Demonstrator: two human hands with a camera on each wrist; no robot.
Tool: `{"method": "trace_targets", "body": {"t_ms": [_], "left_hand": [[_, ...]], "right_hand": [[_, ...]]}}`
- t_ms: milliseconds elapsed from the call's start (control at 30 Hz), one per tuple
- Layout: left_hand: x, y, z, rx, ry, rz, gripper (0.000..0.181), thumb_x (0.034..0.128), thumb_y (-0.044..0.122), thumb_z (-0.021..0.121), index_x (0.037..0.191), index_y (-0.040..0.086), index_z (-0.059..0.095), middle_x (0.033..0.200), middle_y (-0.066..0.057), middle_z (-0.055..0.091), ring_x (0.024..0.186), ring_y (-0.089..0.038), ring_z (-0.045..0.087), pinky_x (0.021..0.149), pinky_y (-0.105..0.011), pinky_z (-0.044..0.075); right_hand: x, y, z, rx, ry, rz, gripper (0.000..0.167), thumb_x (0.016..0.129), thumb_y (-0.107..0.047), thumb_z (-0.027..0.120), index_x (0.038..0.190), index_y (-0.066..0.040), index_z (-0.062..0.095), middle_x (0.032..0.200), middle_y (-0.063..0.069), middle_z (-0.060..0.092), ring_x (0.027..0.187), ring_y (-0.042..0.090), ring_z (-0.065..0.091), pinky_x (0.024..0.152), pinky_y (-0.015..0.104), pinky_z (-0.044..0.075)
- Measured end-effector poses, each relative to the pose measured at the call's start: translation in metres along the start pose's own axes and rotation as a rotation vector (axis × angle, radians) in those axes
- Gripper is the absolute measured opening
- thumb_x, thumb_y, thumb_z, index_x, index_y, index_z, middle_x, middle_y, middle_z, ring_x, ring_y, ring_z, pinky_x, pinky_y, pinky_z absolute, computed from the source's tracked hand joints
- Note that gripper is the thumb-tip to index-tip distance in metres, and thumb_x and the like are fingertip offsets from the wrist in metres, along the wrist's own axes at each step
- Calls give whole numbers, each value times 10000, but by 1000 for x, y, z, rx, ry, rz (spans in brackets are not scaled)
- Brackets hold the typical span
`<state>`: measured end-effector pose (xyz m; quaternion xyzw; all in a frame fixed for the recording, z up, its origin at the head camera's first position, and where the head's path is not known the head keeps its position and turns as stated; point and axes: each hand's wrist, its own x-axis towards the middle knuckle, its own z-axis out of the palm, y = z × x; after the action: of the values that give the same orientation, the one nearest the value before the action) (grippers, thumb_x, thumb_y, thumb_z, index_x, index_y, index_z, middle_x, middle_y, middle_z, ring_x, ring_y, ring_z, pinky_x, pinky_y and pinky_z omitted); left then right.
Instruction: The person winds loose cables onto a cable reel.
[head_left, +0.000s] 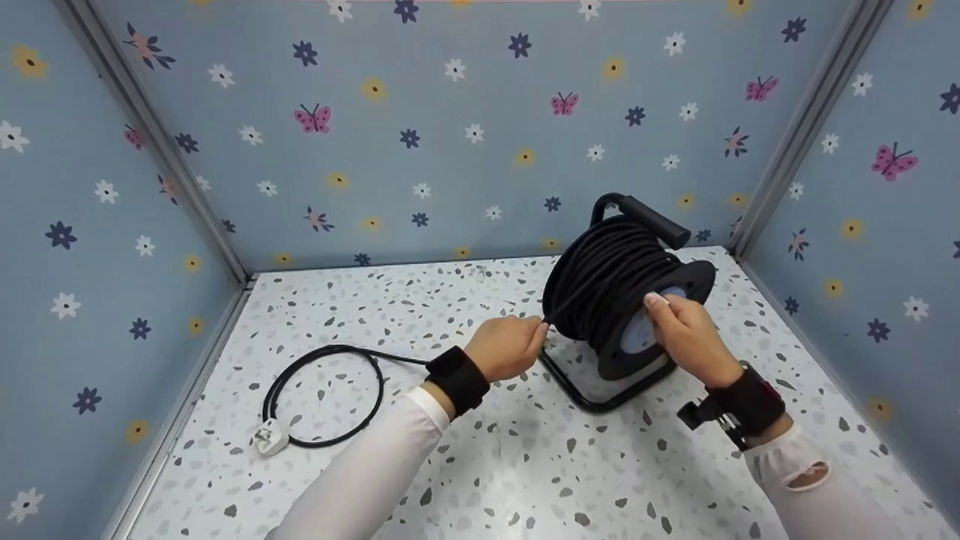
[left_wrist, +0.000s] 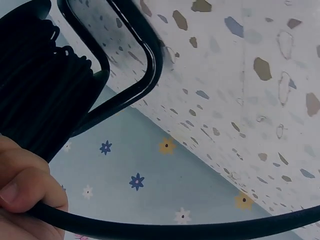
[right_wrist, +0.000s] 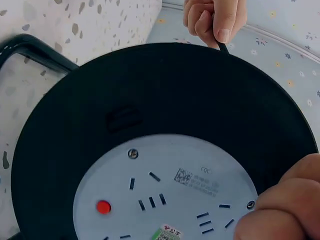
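Observation:
A black cable reel (head_left: 619,259) stands on its tubular frame at the right of the speckled surface, wound with many turns of black cable. My left hand (head_left: 504,349) grips the cable (left_wrist: 175,231) just left of the reel, where a straight stretch runs up to the windings. On the reel's near side, my right hand (head_left: 690,337) has its fingers curled at the rim of the blue-grey socket plate (right_wrist: 165,185). What those fingers close round is hidden, perhaps a winding knob. A red button (right_wrist: 103,207) and slotted outlets show on the plate.
A loose loop of the cable (head_left: 381,390) lies at the left, ending in a white plug (head_left: 270,437). Flower-patterned panels (head_left: 450,135) wall the surface at the back and both sides. The reel's carrying handle (head_left: 656,221) points up near the back panel.

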<state>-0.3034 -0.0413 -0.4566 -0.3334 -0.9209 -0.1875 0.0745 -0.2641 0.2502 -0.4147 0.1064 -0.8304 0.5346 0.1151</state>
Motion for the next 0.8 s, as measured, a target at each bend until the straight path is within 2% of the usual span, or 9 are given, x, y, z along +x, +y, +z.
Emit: {"method": "trace_targets", "body": {"t_ms": [133,267,333,400,467,533,567,667,800], "left_hand": [[10,10,-3,-52,-16,-39,410,1183,295,344,831,156,502,675,38,400,677,-247,591,695,-429,510],[15,14,-7,-162,-41,-60,400,1188,323,337,883,143,522,713,39,414,681,-208,525,721,-384,459],[12,10,-8,-252,-61,-66,374,1191,343,341,985,126,564,774,6,484,719,-212,527,746,-373,444],[7,0,-8,-329,-83,-86,375,1191,381,354,1180,100,602,964,-49,635,867,-228,624,837,-383,498],[-1,-15,-9,-372,-104,-116,482,1184,442,368,1427,66,548,1273,-139,686,1138,-281,682,1010,-423,531],[-11,-34,-12,-354,-126,-160,635,1168,508,393,1596,41,431,1562,-207,566,1424,-349,582,1201,-497,457],[-16,-46,-13,-327,-139,-187,696,1154,539,422,1633,35,395,1630,-212,507,1494,-367,525,1249,-517,413],[-37,-84,-20,-190,-194,-266,808,1080,594,576,1646,43,404,1665,-198,475,1531,-389,481,1277,-545,374],[-68,-134,-24,30,-276,-375,782,974,504,779,1569,62,532,1592,-190,557,1468,-412,536,1219,-583,435]], "right_hand": [[3,1,-6,62,38,32,445,1169,-213,492,786,8,542,537,-75,396,475,55,359,484,216,301],[4,3,-13,134,51,75,460,1176,-240,478,789,6,518,524,-79,371,455,53,320,463,221,271],[6,5,-17,156,60,90,459,1175,-243,478,788,0,521,517,-75,365,445,51,315,453,227,266],[8,6,-21,170,70,96,475,1175,-248,474,762,-15,505,511,-74,362,436,46,312,442,236,257],[11,7,-25,174,76,98,494,1177,-260,462,731,-49,476,506,-89,359,427,36,301,431,236,243],[13,8,-30,180,75,101,511,1181,-276,446,707,-86,449,503,-99,359,419,27,293,422,237,232],[14,9,-32,187,71,104,517,1182,-285,441,699,-100,442,500,-103,359,417,25,290,418,242,226],[18,10,-35,202,61,117,527,1185,-300,430,693,-108,437,498,-105,359,412,26,289,413,239,228],[21,11,-38,233,64,145,537,1183,-314,435,694,-94,446,497,-90,360,409,39,305,413,236,244]]}}
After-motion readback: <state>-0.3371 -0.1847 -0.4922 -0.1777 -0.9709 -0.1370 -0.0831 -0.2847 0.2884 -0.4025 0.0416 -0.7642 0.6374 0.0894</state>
